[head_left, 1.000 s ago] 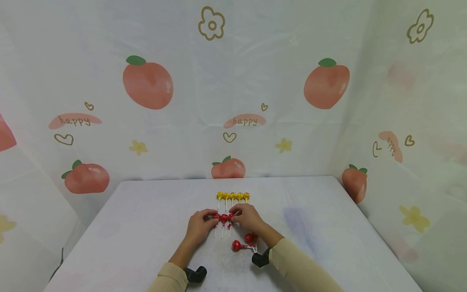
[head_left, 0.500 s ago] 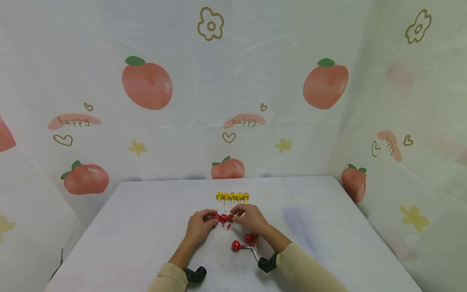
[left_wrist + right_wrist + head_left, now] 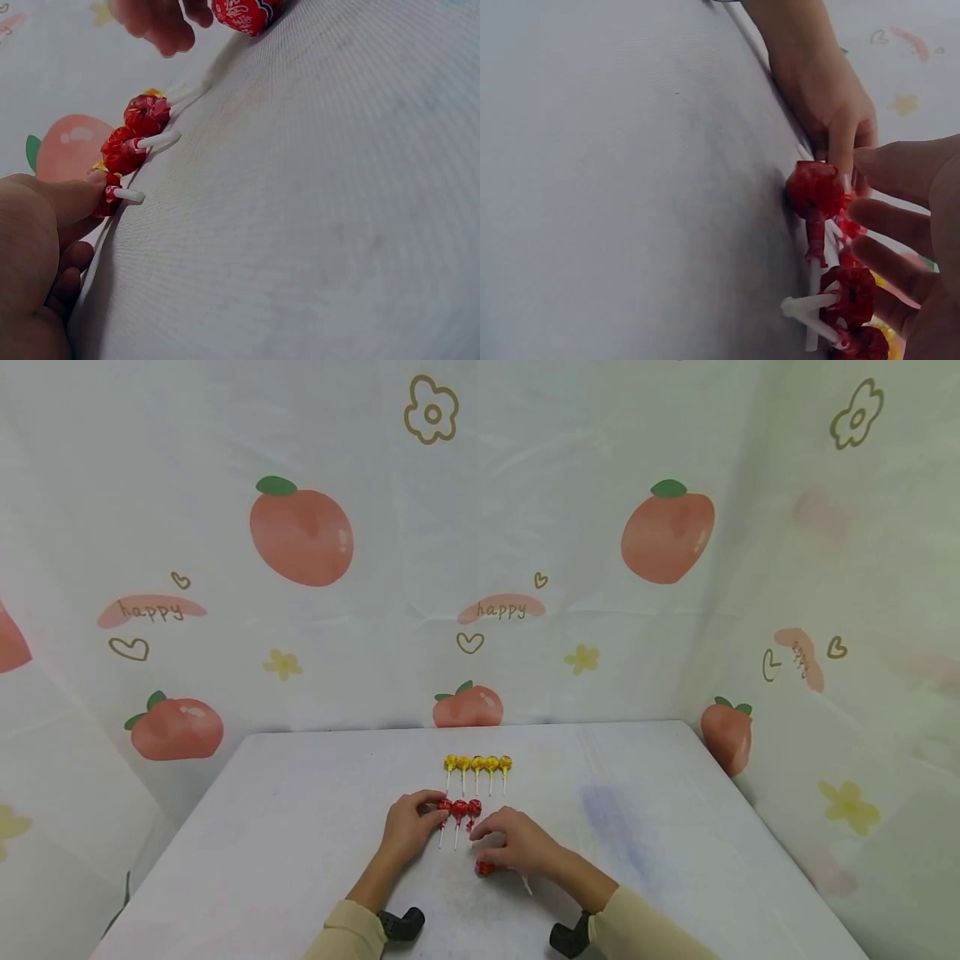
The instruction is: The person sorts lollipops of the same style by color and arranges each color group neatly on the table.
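Note:
Three red lollipops lie side by side, sticks toward the person, the middle lollipop among them. My left hand pinches the head of the leftmost lollipop between thumb and forefinger. My right hand hovers over a loose group of red lollipops, its fingers spread and slightly bent, holding nothing. One loose lollipop shows whole in the right wrist view, with two others beside it, their sticks crossing. In the head view the right hand hides most of this group.
Behind the red row, several yellow lollipops form a parallel row on the white table. A printed cloth backdrop rises at the table's far edge. Each wrist wears a black device.
My right hand has let go of the rightmost lollipop in the red row and moved back toward the person, over the loose lollipops. The left hand stays in place.

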Demonstrator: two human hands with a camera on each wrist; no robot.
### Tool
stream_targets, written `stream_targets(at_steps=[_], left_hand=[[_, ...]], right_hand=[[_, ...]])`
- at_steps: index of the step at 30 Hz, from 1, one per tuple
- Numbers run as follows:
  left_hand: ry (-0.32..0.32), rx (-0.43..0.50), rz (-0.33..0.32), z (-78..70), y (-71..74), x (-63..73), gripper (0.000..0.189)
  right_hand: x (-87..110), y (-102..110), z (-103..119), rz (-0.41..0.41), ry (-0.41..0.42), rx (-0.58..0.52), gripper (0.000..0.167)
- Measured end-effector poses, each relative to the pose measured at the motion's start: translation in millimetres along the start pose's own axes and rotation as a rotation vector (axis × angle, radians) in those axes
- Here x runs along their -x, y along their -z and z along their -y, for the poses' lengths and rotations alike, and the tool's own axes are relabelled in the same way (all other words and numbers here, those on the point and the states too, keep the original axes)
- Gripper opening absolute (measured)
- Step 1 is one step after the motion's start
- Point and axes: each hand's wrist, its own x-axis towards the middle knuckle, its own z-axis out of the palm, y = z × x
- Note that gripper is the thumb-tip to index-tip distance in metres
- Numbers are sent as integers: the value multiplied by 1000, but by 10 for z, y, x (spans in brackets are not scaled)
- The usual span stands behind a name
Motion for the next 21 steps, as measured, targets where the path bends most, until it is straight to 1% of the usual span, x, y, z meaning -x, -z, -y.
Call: stream_targets(at_steps=[4, 8, 12, 16, 21], left_hand=[[4, 2, 2, 3, 0, 3, 24], [1, 11, 3, 1, 4, 10, 24], [-3, 14, 4, -1, 11, 10, 24], [1, 18, 6, -1, 7, 10, 24], [2, 18, 2, 5, -2, 10, 24]], right_hand=[[51, -19, -36, 52, 32, 46, 19], [100, -25, -41, 73, 52, 90, 19], [127, -23, -37, 89, 40, 108, 22], [135, -22, -21, 101, 12, 100, 22], [127, -24, -23, 100, 2, 81, 21]])
